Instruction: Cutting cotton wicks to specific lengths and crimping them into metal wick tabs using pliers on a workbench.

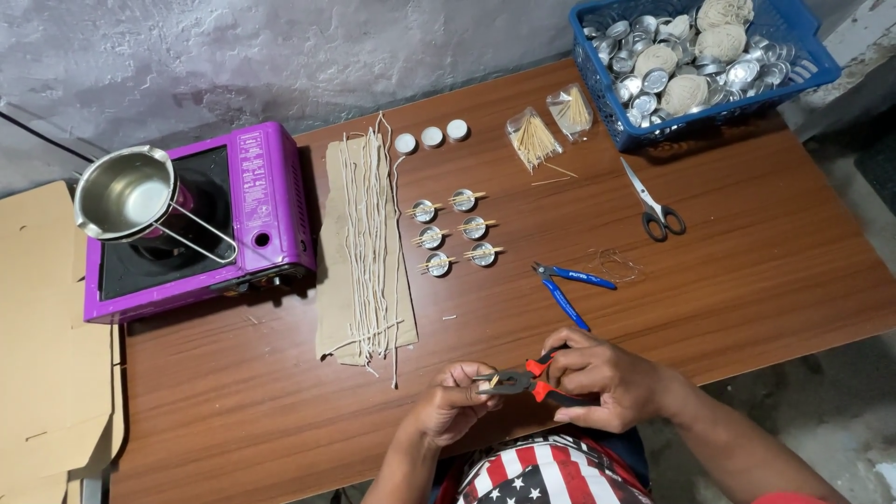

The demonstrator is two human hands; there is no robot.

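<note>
Wooden table (pixel 747 243): right hand (pixel 607 378) squeezes pliers (pixel 523 383) shut; left hand (pixel 453 403) pinches a small piece at their tip. Six cups (pixel 455 233) beyond look wicked; basket (pixel 607 112) holds many more.

I sit at a brown wooden tabletop (pixel 747 243) pushed against a rough, mottled grey plaster wall (pixel 280 56). Flat cardboard sheets (pixel 47 355) lie at my left, and bare grey concrete floor (pixel 840 411) shows at my right. The light is even.
</note>
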